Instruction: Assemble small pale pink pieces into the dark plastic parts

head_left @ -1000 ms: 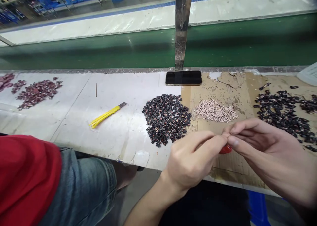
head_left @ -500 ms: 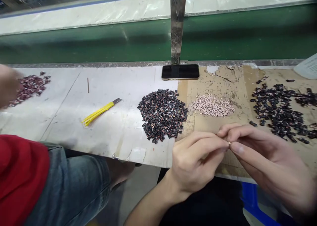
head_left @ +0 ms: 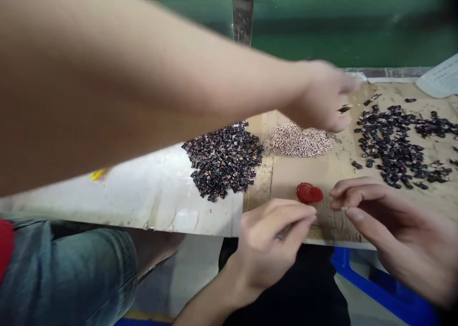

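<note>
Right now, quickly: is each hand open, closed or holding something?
Left hand: closed in a pinch; whether it holds anything can't be told.
Right hand: pinching a tiny pale piece.
Co-worker's hand: blurred, grip can't be told.

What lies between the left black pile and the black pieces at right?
In the head view, a heap of small pale pieces, partly behind a co-worker's hand, and, lower down, a red object.
</note>
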### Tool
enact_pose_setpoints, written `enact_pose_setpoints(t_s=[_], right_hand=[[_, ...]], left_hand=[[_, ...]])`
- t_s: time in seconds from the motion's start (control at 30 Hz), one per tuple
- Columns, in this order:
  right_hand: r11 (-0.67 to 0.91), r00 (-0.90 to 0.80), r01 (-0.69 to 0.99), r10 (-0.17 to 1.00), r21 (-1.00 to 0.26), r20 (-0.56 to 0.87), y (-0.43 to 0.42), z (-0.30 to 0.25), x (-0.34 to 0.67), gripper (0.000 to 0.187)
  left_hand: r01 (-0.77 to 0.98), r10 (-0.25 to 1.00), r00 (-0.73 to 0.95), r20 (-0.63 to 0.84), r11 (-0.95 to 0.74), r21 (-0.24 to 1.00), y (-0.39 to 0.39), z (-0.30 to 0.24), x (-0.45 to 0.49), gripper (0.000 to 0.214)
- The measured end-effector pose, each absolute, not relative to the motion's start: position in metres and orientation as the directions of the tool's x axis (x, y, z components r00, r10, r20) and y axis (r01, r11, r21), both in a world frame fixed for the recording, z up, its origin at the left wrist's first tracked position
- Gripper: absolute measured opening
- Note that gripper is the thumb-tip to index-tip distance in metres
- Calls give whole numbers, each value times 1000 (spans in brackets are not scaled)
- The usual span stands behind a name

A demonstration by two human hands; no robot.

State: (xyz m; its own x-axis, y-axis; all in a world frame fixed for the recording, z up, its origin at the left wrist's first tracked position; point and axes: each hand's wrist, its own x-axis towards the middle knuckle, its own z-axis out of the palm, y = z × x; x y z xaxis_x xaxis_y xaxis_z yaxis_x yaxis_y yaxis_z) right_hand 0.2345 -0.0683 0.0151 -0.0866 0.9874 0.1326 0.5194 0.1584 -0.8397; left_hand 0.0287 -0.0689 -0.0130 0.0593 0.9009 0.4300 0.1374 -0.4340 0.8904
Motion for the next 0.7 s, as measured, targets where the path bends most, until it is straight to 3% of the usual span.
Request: enact_pose_setpoints(t_s=[0.13,0.27,0.7], right_hand=[[297,-162,743,950,-600,268,-70,1,245,10],[394,-257,804,906,-446,336,-71,-7,243,14],[486,-361,818,850,-306,384,-68,-6,237,22]], left_hand=[[167,959,-65,276,-262,950,-76,-21,17,21],[122,971,-96,219,-207,971,-81,-27,11,26],[97,977,-158,146,-132,986,-84,-28,8,28]])
